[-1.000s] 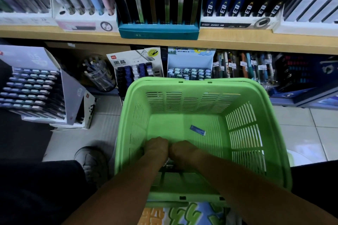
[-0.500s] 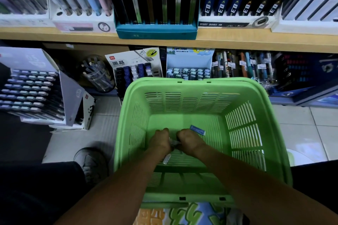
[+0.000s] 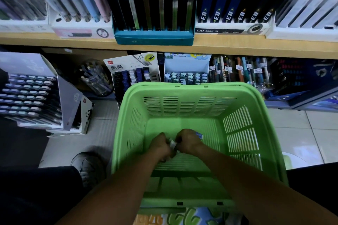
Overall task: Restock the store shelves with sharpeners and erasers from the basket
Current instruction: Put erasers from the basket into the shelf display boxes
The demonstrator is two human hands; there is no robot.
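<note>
Both hands are down inside the green slatted plastic basket (image 3: 237, 97), close together over the middle of its floor; the left hand (image 3: 161, 147) is curled, and pale small items (image 3: 172, 144) show between it and the right hand (image 3: 188, 141), gripped where the knuckles nearly meet; whether they are sharpeners or erasers I cannot tell, since the fingers cover most of them; the right hand is curled too, pinching at the same little bundle from the other side.

Just beyond the right hand, touching its far edge in the head view, lies a small blue flat rectangular eraser-like packet (image 3: 199, 135) on the basket floor, toward the right wall; its long axis runs roughly left to right, slightly slanted; the right hand is plainly the nearer one, the left being a knuckle's breadth further off with the bundle in the way.

By my judgement the basket is nearly emptied, and the blue packet is the last loose piece; beyond the basket's far rim, on the lower shelf, stands the white display box of small pale-green items (image 3: 186, 76), a likely destination.
</note>
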